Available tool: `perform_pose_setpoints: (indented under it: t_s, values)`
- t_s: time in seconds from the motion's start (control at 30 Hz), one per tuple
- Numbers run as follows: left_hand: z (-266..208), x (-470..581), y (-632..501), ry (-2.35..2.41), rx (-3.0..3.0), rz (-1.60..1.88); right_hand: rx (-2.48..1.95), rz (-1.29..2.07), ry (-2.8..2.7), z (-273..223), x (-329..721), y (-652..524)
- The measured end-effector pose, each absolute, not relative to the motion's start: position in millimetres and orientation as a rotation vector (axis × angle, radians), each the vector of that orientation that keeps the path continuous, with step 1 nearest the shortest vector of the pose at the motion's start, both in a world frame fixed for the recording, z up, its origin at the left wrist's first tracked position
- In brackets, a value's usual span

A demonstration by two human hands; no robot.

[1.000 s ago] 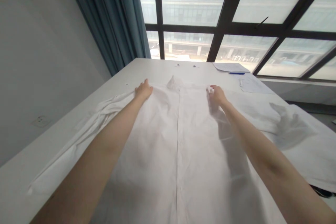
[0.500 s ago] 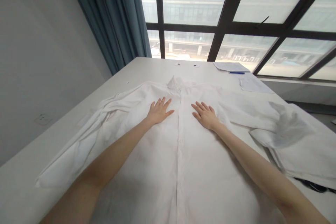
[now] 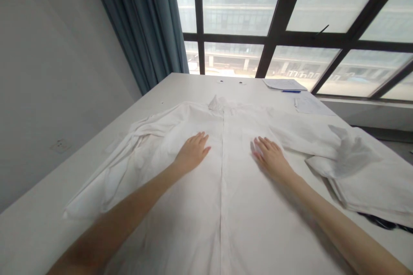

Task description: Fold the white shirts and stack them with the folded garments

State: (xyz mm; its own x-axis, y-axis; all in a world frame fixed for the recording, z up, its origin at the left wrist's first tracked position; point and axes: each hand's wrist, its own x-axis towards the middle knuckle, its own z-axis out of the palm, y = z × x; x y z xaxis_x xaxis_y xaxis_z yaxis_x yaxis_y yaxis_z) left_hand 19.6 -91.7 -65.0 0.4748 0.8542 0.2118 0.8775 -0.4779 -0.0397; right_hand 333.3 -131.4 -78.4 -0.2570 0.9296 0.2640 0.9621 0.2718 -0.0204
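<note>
A white button-front shirt (image 3: 222,197) lies spread face up, its collar (image 3: 217,104) toward the window and its placket running down the middle. My left hand (image 3: 192,151) rests on the chest left of the placket, fingers extended and fairly close together. On the other side of the placket, my right hand (image 3: 270,157) touches the cloth with its fingers stretched out, slightly blurred. Neither hand grips anything. The left sleeve (image 3: 112,176) lies creased and angled down toward me; the right sleeve (image 3: 309,137) reaches out sideways.
A folded white cloth bundle (image 3: 377,189) lies at the right, with a black item (image 3: 380,222) partly under it. Papers (image 3: 284,84) and a blue pen (image 3: 291,91) are at the far right of the white table (image 3: 190,86). A wall stands left, windows ahead.
Both hands have slid toward me along the shirt, and the right hand has also shifted outward. The fingers, spread before, are now closer together. The view has tilted slightly.
</note>
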Motion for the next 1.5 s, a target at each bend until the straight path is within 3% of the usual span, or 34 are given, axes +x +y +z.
perform_pose_setpoints:
  t_s: [0.17,0.43,0.7,1.07,1.5]
  values:
    - [-76,46,-152,-1.231,-2.782,-0.267,-1.514,0.035,-2.457,-84,301,-182]
    - [-80,11,-162,-1.178,-2.748,-0.254,-1.685,-0.057,-2.455,-86,323,-202]
    - [-82,-38,-184,-1.309,-2.660,-0.205,-1.784,-0.193,-2.325,-97,383,-226]
    - [-86,-60,-193,-1.524,-2.546,-0.295,-1.683,-0.128,-1.944,-98,407,-222]
    - [-82,-130,-160,-2.126,-2.144,-0.773,-1.854,0.215,-1.602,-80,414,-221]
